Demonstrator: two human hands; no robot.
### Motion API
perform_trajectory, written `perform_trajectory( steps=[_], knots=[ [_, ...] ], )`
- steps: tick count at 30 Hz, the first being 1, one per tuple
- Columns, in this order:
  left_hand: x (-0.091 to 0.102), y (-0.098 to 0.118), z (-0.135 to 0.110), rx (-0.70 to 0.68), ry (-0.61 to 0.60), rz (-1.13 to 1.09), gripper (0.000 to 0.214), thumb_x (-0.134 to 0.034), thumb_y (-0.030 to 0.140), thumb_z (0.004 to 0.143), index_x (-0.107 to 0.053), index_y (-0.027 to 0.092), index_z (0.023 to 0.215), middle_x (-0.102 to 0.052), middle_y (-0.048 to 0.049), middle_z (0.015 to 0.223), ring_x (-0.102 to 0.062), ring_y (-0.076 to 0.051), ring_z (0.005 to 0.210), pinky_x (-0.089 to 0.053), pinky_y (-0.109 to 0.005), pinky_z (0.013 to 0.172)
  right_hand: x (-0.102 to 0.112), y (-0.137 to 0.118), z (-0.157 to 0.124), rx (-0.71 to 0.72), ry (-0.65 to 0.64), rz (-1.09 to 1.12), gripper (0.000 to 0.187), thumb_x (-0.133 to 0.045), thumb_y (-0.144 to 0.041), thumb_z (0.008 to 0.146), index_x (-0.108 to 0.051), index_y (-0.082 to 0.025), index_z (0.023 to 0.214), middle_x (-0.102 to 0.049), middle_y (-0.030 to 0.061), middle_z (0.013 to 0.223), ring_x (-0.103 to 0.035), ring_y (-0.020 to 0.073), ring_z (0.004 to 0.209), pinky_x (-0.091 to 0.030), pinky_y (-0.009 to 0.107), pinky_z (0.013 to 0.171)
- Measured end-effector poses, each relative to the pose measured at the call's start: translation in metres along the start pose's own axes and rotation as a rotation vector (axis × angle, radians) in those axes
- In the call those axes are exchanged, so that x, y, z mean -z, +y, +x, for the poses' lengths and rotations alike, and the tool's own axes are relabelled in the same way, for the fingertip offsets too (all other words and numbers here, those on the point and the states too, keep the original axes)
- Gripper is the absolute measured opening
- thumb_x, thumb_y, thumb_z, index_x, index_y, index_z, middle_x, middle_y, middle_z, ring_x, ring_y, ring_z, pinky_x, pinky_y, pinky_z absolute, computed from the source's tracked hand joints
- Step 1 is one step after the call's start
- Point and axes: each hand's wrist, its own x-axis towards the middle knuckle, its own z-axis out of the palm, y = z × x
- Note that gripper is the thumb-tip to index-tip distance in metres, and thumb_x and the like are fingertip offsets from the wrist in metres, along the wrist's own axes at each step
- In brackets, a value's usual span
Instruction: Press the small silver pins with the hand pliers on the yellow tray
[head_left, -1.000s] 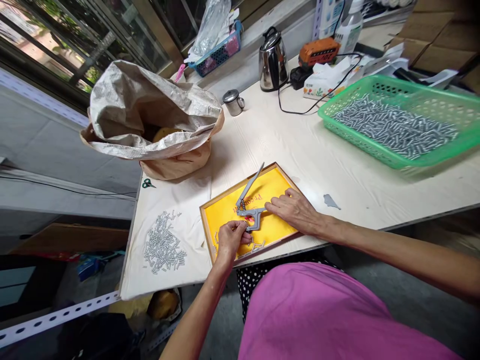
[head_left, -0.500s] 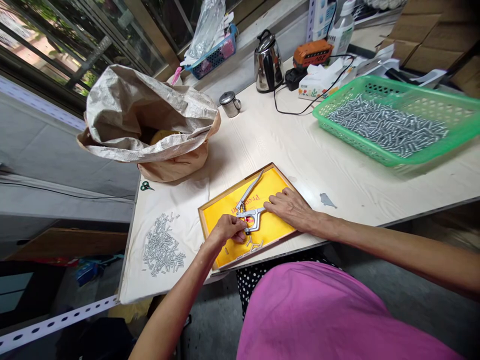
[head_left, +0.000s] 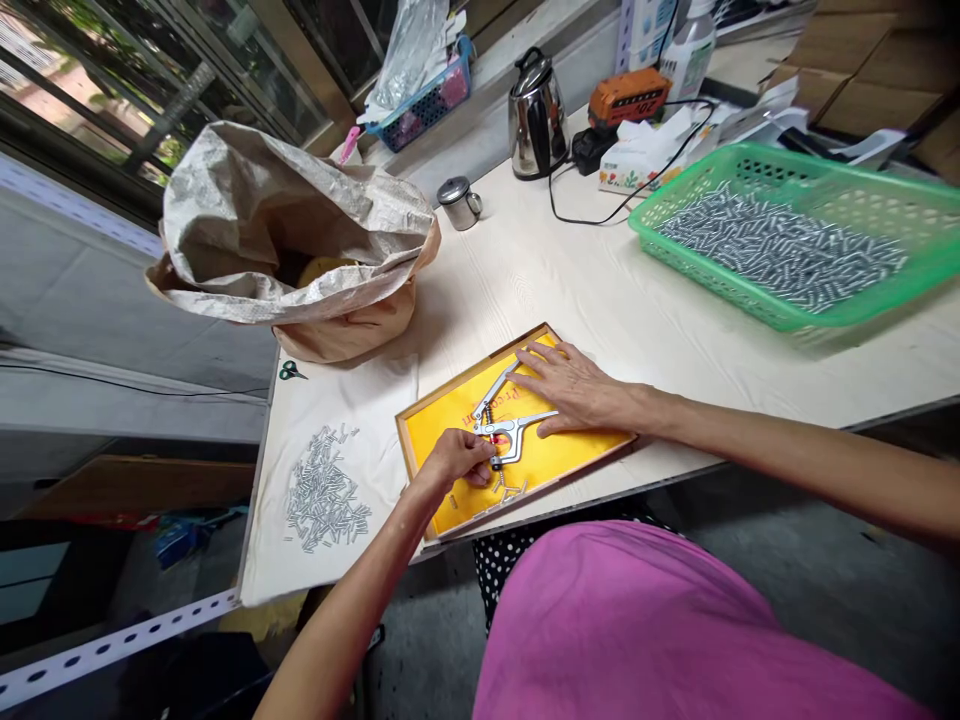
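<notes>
A silver hand plier with a coil spring (head_left: 510, 428) lies over the yellow bottom of a shallow wooden-edged tray (head_left: 450, 386), its two handles spread apart. My left hand (head_left: 459, 456) is closed in a pinch at the plier's head; what sits between the fingertips is too small and covered to make out. Over the handle ends, my right hand (head_left: 574, 388) is spread, fingers reaching the upper handle and thumb near the lower one. Several small metal pieces (head_left: 510, 490) lie in the tray's near part, just below the plier's head.
Left of the tray, a heap of small silver pieces (head_left: 326, 495) rests on white cloth, with green-handled scissors (head_left: 292, 370) behind. An open woven sack (head_left: 345, 325) stands at the back left. Farther back are a metal mug (head_left: 457, 205), a kettle (head_left: 536, 120) and a green basket (head_left: 750, 290) of silver pieces.
My right hand has opened from a closed grip on the lower handle and shifted up, spreading over both handles. The left hand stays at the plier's head.
</notes>
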Motion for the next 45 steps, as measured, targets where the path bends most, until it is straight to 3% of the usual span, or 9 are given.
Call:
perform_trajectory(
  steps=[9,14,22,26,29,33,36,41,45],
  knots=[
    [-0.002,-0.001,0.0,0.003,0.012,-0.021,0.032,-0.085,0.038,0.066,-0.065,0.013,0.06,-0.064,-0.0032,0.045,-0.059,-0.012,0.039,-0.051,-0.022,0.047,-0.01,0.02,0.016,0.069,-0.044,-0.014,0.092,-0.066,-0.07,0.072,-0.045,-0.015,0.143,-0.047,0.0211,0.143,-0.035,0.0405,0.132,-0.032,0.056,0.101],
    [-0.004,-0.003,-0.001,0.007,0.041,-0.054,0.032,-0.086,0.039,0.065,-0.067,0.013,0.063,-0.064,-0.0029,0.045,-0.059,-0.012,0.038,-0.049,-0.021,0.046,-0.005,0.018,0.021,0.067,-0.06,-0.001,0.088,-0.062,-0.069,0.074,-0.047,-0.011,0.138,-0.055,0.0189,0.126,-0.045,0.0348,0.114,-0.032,0.052,0.095],
    [-0.009,-0.007,-0.008,-0.02,0.081,-0.079,0.035,-0.08,0.044,0.071,-0.065,0.013,0.063,-0.064,-0.0041,0.047,-0.059,-0.013,0.04,-0.05,-0.023,0.049,0.004,0.013,0.022,0.045,-0.087,-0.008,0.067,-0.062,-0.07,0.077,-0.06,-0.012,0.111,-0.059,0.0139,0.11,-0.045,0.029,0.099,-0.03,0.044,0.086],
    [-0.012,-0.014,-0.017,-0.248,0.347,0.181,0.039,-0.065,0.049,0.084,-0.065,0.016,0.063,-0.063,-0.0046,0.054,-0.062,-0.016,0.05,-0.049,-0.027,0.055,0.007,0.01,0.018,0.054,-0.077,0.008,0.055,-0.063,-0.063,0.082,-0.061,-0.012,0.105,-0.059,0.0122,0.106,-0.045,0.0268,0.096,-0.028,0.042,0.086],
    [-0.02,-0.014,-0.021,-0.578,0.571,0.487,0.028,-0.069,0.043,0.082,-0.072,0.018,0.093,-0.07,-0.0108,0.097,-0.067,-0.025,0.091,-0.053,-0.036,0.08,0.012,0.001,0.014,0.049,-0.057,-0.02,0.052,-0.067,-0.057,0.082,-0.061,-0.012,0.106,-0.06,0.0121,0.105,-0.046,0.0273,0.098,-0.028,0.041,0.086],
    [-0.032,-0.001,-0.009,-0.814,0.524,0.792,0.073,-0.078,0.036,0.074,-0.049,0.017,0.138,-0.05,-0.0176,0.144,-0.045,-0.035,0.133,-0.041,-0.051,0.107,0.024,-0.018,0.013,0.038,-0.017,-0.111,0.051,-0.07,-0.052,0.08,-0.06,-0.01,0.107,-0.059,0.0131,0.104,-0.047,0.0284,0.097,-0.03,0.041,0.084],
    [-0.037,0.011,0.004,-0.813,0.456,0.889,0.078,-0.074,0.029,0.076,-0.039,0.013,0.143,-0.053,-0.0192,0.138,-0.049,-0.033,0.127,-0.042,-0.049,0.105,0.031,-0.029,0.012,0.032,0.004,-0.132,0.05,-0.07,-0.048,0.081,-0.059,-0.009,0.11,-0.059,0.0135,0.104,-0.048,0.0285,0.098,-0.031,0.04,0.081],
    [-0.04,0.023,0.006,-0.723,0.483,0.973,0.061,-0.069,0.028,0.079,-0.048,0.012,0.134,-0.063,-0.0166,0.12,-0.056,-0.031,0.112,-0.046,-0.043,0.097,0.028,-0.028,0.007,-0.014,-0.019,-0.134,0.051,-0.073,-0.044,0.081,-0.058,-0.008,0.113,-0.062,0.013,0.101,-0.05,0.0278,0.095,-0.031,0.038,0.078],
    [-0.043,0.028,-0.003,-0.692,0.478,1.014,0.031,-0.063,0.032,0.088,-0.06,0.016,0.114,-0.068,-0.0139,0.108,-0.06,-0.028,0.102,-0.047,-0.038,0.088,0.02,-0.023,0.004,0.059,-0.037,-0.148,0.019,-0.06,-0.03,0.092,-0.062,-0.012,0.1,-0.065,0.0092,0.09,-0.052,0.023,0.086,-0.03,0.035,0.074]
  ],
)
